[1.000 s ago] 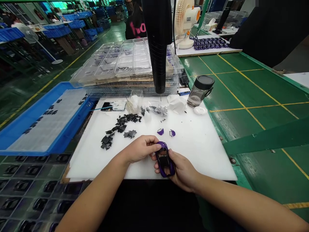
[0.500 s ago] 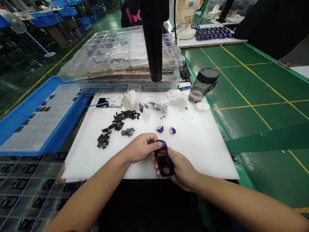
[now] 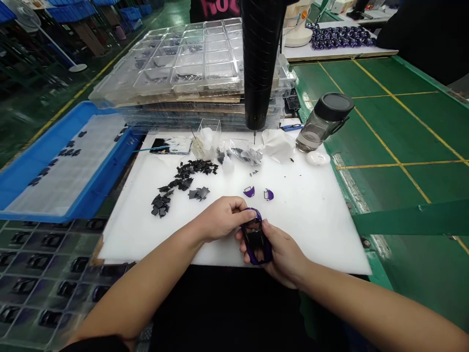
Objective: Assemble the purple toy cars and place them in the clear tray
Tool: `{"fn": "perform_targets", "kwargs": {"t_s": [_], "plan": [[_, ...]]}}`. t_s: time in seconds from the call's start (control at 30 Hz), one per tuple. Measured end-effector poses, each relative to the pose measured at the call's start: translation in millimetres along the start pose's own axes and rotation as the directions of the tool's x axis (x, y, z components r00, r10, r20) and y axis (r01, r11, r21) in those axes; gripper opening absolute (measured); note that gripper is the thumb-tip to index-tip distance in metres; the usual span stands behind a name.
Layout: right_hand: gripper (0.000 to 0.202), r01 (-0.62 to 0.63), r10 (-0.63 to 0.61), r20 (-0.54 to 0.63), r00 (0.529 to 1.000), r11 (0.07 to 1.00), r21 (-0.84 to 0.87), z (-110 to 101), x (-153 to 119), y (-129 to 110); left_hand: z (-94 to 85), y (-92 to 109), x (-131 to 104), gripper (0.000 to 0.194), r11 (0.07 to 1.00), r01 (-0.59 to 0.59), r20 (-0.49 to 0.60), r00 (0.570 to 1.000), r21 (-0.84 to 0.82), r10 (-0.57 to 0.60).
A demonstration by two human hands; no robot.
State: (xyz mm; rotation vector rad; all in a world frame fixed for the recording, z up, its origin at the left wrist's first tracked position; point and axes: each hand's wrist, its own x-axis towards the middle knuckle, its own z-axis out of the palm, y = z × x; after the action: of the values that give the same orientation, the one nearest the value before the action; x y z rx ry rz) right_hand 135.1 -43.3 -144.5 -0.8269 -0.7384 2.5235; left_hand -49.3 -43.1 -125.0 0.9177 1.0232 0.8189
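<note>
A purple, glossy car-shaped shell [image 3: 256,239] with dark openings is held over the near edge of the white board. My right hand [image 3: 284,249] grips its right side, with fingertips showing at the left side. My left hand [image 3: 227,217] pinches the shell's far end between thumb and fingers. Beyond the hands lie two small purple pieces, one at the left [image 3: 249,191] and one at the right [image 3: 269,194]. Black flat pieces [image 3: 161,203] are heaped on the board's left, with greyish pieces [image 3: 199,193] beside them.
A black screwdriver-like tool [image 3: 258,68] hangs above the white board [image 3: 311,220]. Behind are stacked clear trays [image 3: 183,88]. A bottle [image 3: 324,122] leans at the back right. A blue tray [image 3: 73,212] stands left; a green bar [image 3: 414,218] juts in from the right.
The view has shifted, so most of the scene sits slightly further right and higher. Both hands keep hold of the shell, which is tilted a little differently, showing more of its openings.
</note>
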Motion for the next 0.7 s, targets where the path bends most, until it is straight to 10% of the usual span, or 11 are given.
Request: {"fn": "perform_targets", "kwargs": {"t_s": [0.7], "plan": [[0.047,0.008,-0.007,-0.013,1.0,0.998,0.063,3.8,2.6,-3.4,-1.2,1.1,-4.7,0.04,0.999,-0.012,-0.023,1.0,0.035,0.013]]}}
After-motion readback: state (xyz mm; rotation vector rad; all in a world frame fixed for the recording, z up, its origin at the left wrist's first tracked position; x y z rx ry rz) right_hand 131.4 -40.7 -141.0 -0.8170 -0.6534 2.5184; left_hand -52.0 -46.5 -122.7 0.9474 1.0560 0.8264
